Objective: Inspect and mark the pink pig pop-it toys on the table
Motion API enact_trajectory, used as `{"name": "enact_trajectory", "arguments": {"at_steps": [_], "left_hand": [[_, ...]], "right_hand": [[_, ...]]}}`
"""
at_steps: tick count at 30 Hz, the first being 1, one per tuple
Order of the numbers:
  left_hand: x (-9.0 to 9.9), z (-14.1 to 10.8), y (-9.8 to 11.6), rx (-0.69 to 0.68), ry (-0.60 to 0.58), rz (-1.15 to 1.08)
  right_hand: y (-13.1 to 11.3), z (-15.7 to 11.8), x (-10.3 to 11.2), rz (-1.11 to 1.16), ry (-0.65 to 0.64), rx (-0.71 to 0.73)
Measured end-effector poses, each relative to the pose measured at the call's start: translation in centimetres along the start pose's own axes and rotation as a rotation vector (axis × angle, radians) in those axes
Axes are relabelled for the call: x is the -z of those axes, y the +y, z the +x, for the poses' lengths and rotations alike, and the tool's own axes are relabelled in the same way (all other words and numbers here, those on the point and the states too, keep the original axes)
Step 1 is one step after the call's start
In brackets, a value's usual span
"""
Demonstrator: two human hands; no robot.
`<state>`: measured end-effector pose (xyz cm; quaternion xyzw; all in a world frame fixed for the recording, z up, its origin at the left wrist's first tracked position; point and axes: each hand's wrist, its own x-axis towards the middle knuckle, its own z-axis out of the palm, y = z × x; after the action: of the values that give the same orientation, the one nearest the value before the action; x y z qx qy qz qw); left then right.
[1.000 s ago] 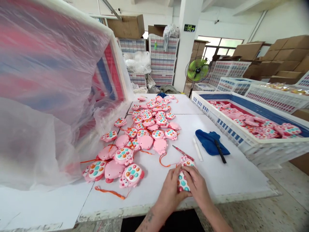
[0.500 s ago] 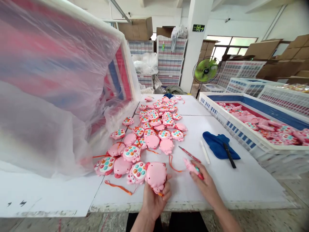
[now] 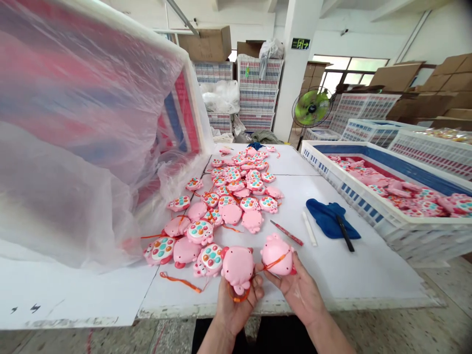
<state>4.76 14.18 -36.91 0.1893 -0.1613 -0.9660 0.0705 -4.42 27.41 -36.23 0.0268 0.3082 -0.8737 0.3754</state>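
In my head view I grip a rounded pink plastic animal-shaped toy in my left hand, fingers curled near its lower edge, its plain pink side facing up and an orange strap looped below it. My right hand grasps a second pink toy with a strap across it, also plain side up, between thumb and fingers, palm turned partly upward. The two toys are close together over the near part of the white tabletop. Just left of my left hand's toy begins a spread of more pink toys, many showing white panels with red, orange and teal bumps. A loose orange cord lies in front of them. Beyond my right hand I see a slim red tool, a white stick and a crumpled dark blue cloth with a black pen-like tool lying partly across it. To the right, a white slatted plastic crate holds more pink toys.
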Motion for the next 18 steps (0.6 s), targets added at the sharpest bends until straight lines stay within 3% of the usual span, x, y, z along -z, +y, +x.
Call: {"name": "enact_trajectory", "arguments": {"at_steps": [18], "left_hand": [[-1.8,-0.3,0.5,-0.313,0.064,0.065]], "right_hand": [[-0.9,-0.6,0.1,0.175,-0.049,-0.020]]}}
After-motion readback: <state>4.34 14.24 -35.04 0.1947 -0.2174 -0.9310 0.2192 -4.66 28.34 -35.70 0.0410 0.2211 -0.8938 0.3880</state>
